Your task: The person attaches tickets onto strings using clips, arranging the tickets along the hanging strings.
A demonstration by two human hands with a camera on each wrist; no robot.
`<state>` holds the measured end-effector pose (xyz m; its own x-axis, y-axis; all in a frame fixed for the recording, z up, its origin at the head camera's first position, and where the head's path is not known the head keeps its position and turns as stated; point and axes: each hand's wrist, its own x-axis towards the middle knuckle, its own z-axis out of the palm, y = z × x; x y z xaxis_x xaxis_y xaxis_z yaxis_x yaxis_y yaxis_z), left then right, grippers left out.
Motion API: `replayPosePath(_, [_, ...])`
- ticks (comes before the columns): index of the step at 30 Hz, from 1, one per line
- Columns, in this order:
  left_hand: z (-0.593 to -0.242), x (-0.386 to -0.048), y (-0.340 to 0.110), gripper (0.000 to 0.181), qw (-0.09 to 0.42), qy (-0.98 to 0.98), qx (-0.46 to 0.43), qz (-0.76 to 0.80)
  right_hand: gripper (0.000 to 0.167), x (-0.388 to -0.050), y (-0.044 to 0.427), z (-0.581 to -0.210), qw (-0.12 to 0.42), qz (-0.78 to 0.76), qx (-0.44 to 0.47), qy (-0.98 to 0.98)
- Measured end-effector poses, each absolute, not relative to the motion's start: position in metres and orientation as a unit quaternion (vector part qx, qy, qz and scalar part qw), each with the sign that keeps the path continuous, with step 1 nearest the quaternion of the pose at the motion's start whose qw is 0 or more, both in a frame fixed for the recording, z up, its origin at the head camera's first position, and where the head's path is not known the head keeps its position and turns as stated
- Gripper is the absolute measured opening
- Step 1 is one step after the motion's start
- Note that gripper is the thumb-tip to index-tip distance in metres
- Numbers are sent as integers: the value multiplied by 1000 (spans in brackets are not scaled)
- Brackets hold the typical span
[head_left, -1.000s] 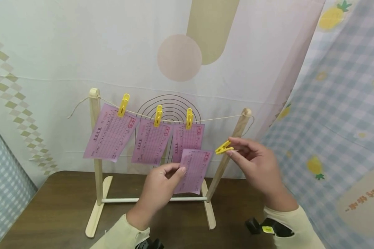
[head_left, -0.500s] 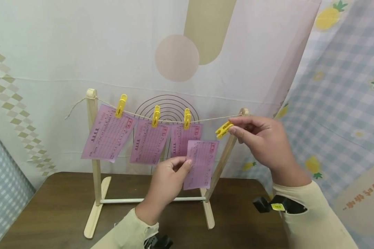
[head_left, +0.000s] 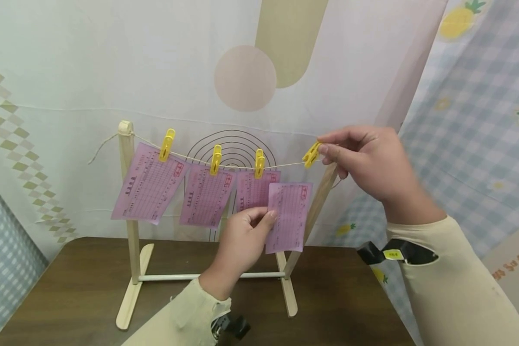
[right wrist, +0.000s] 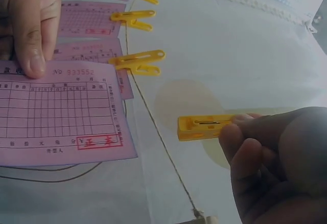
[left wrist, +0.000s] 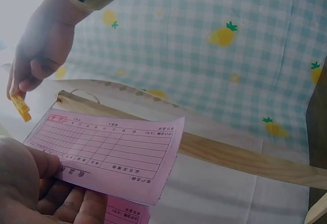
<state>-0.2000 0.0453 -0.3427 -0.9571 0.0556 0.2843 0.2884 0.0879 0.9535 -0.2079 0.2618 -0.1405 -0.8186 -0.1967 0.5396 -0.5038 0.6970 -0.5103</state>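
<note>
My left hand [head_left: 245, 238] pinches a pink receipt slip [head_left: 289, 218] by its left edge, between thumb and fingers. The slip is upright, a little below the string [head_left: 285, 166], and covers part of the rightmost hanging slip. My right hand [head_left: 367, 161] pinches a yellow clothespin [head_left: 312, 154] by its handle ends. In the right wrist view that clothespin [right wrist: 202, 127] is apart from both string and slip. Three more pink slips [head_left: 150, 183] hang from the string, each under a yellow clothespin [head_left: 216, 159].
A wooden stand holds the string between its left post [head_left: 131, 240] and right post [head_left: 322, 197]. A white rod [head_left: 168, 278] joins the posts low down. The stand is on a brown table [head_left: 190, 317], with a patterned cloth [head_left: 155, 72] behind and a checked cloth [head_left: 450, 168] at right.
My right hand has risen with the clothespin to about string height, tilting it steeper. My left hand has moved the slip up and to the right. The hanging slips stay in place.
</note>
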Motion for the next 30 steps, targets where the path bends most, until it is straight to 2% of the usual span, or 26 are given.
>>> replayPosePath(11, [-335,-210,53,30,86,-738,-124,-658,19,-219,256,-117,160,308,142,-927])
replayPosePath(20, [-330,-214,58,24,106,-728,-131,-664,19,-227,258,-119,104,327,144,-928])
replayPosePath(30, [-327,-215,63,28,113,-745,-126,-645,19,-228,259,-124,84,317,140,-934])
